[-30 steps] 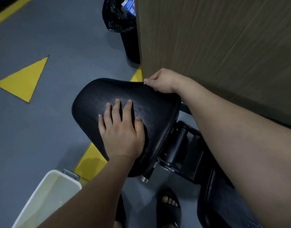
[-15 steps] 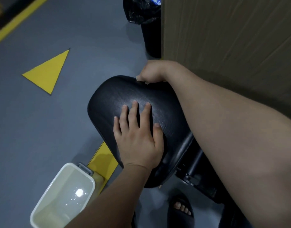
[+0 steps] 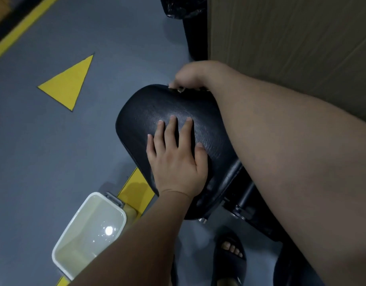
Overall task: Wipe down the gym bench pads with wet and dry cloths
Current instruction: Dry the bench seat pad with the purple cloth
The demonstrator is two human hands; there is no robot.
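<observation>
The black bench seat pad [image 3: 149, 112] fills the middle of the view. My left hand [image 3: 175, 159] lies flat on its near half, fingers straight and spread. At the pad's far edge my right hand [image 3: 190, 77] has its fingers curled over the rim, and a small pale scrap that looks like a cloth [image 3: 179, 90] peeks out beneath them. Most of that cloth is hidden by the hand. My right forearm crosses above the pad's right side.
A white tub of water [image 3: 60, 250] stands on the grey floor at lower left. A wood-look panel [image 3: 291, 48] rises just right of the pad. A black-bagged bin [image 3: 182, 7] stands behind, the black bench frame [image 3: 246, 205] below, and my sandalled foot [image 3: 229, 259] near it.
My right hand has slid left along the pad's far edge and curled tighter. My left hand stays flat on the pad. The view has shifted, so the tub shows more fully.
</observation>
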